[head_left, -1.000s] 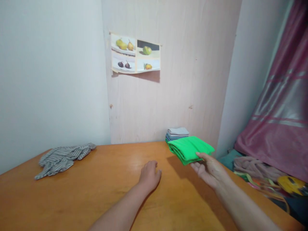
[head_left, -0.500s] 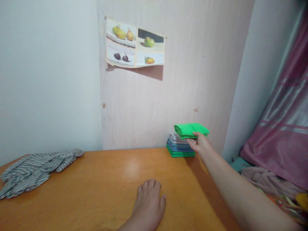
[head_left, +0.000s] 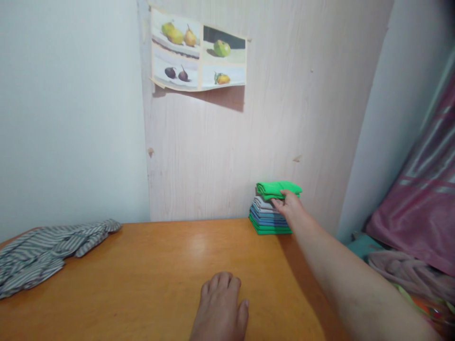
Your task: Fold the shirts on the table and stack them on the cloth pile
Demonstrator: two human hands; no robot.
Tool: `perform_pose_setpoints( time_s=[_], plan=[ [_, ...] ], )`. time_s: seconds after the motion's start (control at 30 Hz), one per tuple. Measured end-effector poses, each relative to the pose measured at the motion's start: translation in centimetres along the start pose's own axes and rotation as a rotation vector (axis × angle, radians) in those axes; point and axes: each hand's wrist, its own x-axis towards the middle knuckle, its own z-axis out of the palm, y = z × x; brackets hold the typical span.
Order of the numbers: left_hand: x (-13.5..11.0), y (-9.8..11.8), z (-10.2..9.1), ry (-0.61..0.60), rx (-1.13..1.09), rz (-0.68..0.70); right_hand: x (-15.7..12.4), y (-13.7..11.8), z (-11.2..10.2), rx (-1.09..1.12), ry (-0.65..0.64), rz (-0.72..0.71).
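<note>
My right hand [head_left: 289, 207] grips a folded bright green cloth [head_left: 277, 189], thumb on top and fingers underneath. The cloth is over a stack of folded cloths [head_left: 272, 220] at the back right of the table; whether it rests on them or hangs just above, I cannot tell. Greyish white shows at the top of that stack, blues in the middle and green at the bottom. Palm down on the wooden table [head_left: 152, 274], my left hand [head_left: 222, 305] lies at the front middle with nothing in it.
A crumpled striped garment [head_left: 53, 251] lies on the table's left side. The wall [head_left: 199, 156] behind carries a sheet of fruit pictures [head_left: 199, 52]. Beyond the right edge are a pink curtain [head_left: 412, 208] and a heap of soft fabric [head_left: 408, 274].
My right hand has brought the green cloth slightly left, more squarely over the stack. The view has shifted a little; my left hand still lies on the table.
</note>
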Motion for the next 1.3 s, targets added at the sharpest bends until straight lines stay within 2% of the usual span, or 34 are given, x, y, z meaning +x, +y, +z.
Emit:
perform_pose_setpoints(
  time_s=[0.4, 0.7, 1.03, 1.3],
  plan=[
    [-0.2, 0.2, -0.4, -0.021, -0.009, -0.012, 1.3, 1.4, 0.2, 0.016, 0.011, 0.055],
    [-0.2, 0.2, -0.1, -0.012, 0.007, -0.002, 1.2, 1.1, 0.3, -0.022, 0.016, 0.045],
    [-0.3, 0.6, -0.4, -0.014, 0.012, -0.020, 1.1, 1.0, -0.2, -0.217, 0.047, 0.046],
    [-0.6, 0.9, -0.4, 0.008, 0.077, -0.005, 1.2, -1.5, -1.6, -0.464, 0.055, 0.094]
  ],
)
